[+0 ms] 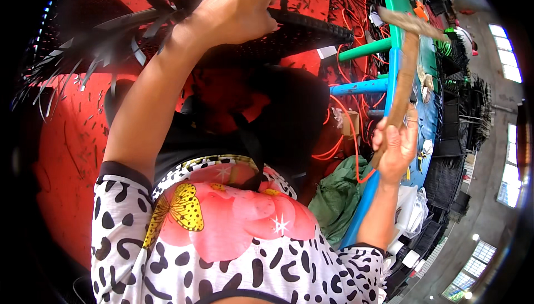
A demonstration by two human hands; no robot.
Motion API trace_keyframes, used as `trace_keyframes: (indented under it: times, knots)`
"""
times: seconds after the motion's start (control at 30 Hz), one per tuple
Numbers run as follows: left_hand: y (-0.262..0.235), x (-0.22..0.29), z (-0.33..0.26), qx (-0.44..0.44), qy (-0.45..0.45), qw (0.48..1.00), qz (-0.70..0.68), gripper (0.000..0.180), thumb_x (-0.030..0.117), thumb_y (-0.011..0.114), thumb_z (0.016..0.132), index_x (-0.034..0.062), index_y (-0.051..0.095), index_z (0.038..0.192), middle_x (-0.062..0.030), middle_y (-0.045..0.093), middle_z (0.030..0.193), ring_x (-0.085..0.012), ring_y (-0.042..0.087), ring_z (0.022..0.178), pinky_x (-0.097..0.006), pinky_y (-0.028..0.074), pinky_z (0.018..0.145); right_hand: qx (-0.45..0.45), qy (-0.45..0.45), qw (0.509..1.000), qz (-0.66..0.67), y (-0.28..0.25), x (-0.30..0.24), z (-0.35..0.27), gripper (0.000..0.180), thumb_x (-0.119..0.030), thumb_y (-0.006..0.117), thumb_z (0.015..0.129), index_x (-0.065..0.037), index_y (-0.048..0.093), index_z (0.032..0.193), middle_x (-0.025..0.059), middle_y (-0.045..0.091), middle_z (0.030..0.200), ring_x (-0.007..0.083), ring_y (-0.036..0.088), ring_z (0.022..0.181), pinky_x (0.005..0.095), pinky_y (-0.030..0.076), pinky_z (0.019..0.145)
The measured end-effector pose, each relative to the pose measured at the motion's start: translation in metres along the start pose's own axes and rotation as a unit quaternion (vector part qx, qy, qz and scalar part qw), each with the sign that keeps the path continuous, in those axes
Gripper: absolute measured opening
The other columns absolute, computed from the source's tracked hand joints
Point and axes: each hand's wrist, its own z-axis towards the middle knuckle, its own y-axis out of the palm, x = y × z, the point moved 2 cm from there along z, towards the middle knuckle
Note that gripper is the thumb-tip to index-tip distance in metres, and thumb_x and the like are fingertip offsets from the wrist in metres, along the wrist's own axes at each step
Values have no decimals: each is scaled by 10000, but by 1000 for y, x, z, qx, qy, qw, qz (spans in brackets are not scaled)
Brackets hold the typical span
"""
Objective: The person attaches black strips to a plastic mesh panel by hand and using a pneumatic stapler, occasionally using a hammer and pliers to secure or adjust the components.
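Observation:
My left hand (236, 6) reaches far up and presses on a black woven wicker piece (300, 28), fingers curled at its rim. Loose black strips (83, 53) stick out from the weave to the left. My right hand (396, 148) is shut on the wooden handle of a hammer (403, 76), which points upward; its head (411, 21) is level with the wicker piece and to the right of it. My patterned shirt with a pink flower and a yellow butterfly fills the lower middle.
A red floor (67, 154) strewn with black offcuts lies beneath. To the right stand a green and blue frame (364, 87), orange cords (350, 131), a green bag (336, 198), stacked black wicker pieces (461, 115) and white containers (409, 209).

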Motion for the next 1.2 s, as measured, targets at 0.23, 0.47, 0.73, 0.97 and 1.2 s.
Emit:
trace_keyframes:
  times: [0.23, 0.47, 0.73, 0.97, 1.2]
  knots:
    - [7, 0, -3, 65, 60, 996, 3, 793, 72, 719, 600, -91, 343, 1278, -194, 573, 851, -346, 599, 774, -385, 483, 667, -75, -104, 989, -76, 49, -18, -4, 385, -1, 516, 890, 1, 464, 1271, 140, 594, 1115, 137, 587, 797, 240, 501, 636]
    - [17, -8, -4, 57, 66, 995, -45, 811, 80, 701, 610, -119, 312, 1293, -215, 583, 912, -355, 602, 830, -393, 487, 705, -84, -42, 979, -183, 52, -19, -6, 412, 63, 544, 850, 6, 499, 1255, 139, 551, 1248, 155, 609, 879, 234, 504, 671]
    - [17, 2, 3, 21, 31, 999, -13, 819, 79, 683, 628, -93, 291, 1326, -219, 601, 947, -365, 605, 852, -375, 493, 753, -86, -3, 985, -151, 58, -5, -11, 410, 36, 539, 864, -4, 494, 1269, 105, 582, 1143, 62, 518, 638, 191, 435, 550]
    - [11, 9, 0, -58, -62, 992, 96, 791, 122, 707, 640, -50, 322, 1309, -183, 615, 937, -347, 616, 812, -387, 499, 708, 25, -10, 988, 150, 31, -12, -7, 495, -115, 519, 914, -42, 326, 1364, 89, 552, 840, 97, 504, 582, 203, 432, 498]
    - [24, 3, 9, 35, -32, 998, -52, 643, 57, 692, 726, 78, 434, 1315, -94, 649, 896, -163, 612, 806, -293, 477, 726, 126, 9, 978, 169, -11, 18, -39, 475, -117, 515, 919, -40, 336, 1352, 104, 562, 833, 108, 509, 572, 223, 433, 480]
